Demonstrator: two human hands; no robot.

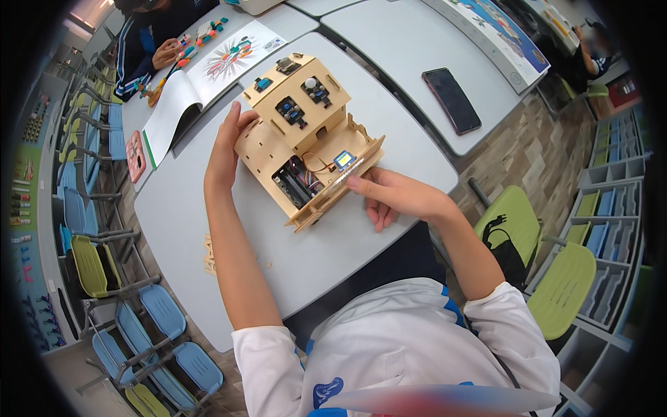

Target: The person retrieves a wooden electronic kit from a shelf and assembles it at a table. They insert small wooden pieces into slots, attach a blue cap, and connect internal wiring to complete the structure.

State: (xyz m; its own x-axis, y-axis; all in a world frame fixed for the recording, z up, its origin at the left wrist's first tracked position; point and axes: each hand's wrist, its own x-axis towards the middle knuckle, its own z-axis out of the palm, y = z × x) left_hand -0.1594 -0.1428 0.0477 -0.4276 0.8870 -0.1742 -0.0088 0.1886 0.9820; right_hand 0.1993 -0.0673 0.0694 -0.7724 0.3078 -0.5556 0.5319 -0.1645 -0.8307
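A light wooden model house (319, 104) sits at an angle on the grey table before me. Small dark circuit modules (290, 111) are fixed to its upper box, and a small lit screen (344, 160) stands on the lower deck. Wires and a black battery holder (295, 184) show in an opening of that deck. My left hand (228, 142) is around the deck's left edge, some fingertips hidden by the wood. At the near right, my right hand (399, 194) has its thumb on the low front panel (340, 187), with the other fingers curled below it.
Small wooden offcuts (209, 256) lie beside my left forearm. An open booklet (201, 80) and a pink phone (135, 156) are at the far left, near another person's hand (165, 53). A dark phone (451, 101) lies on the right table. Green chairs (514, 215) stand at right.
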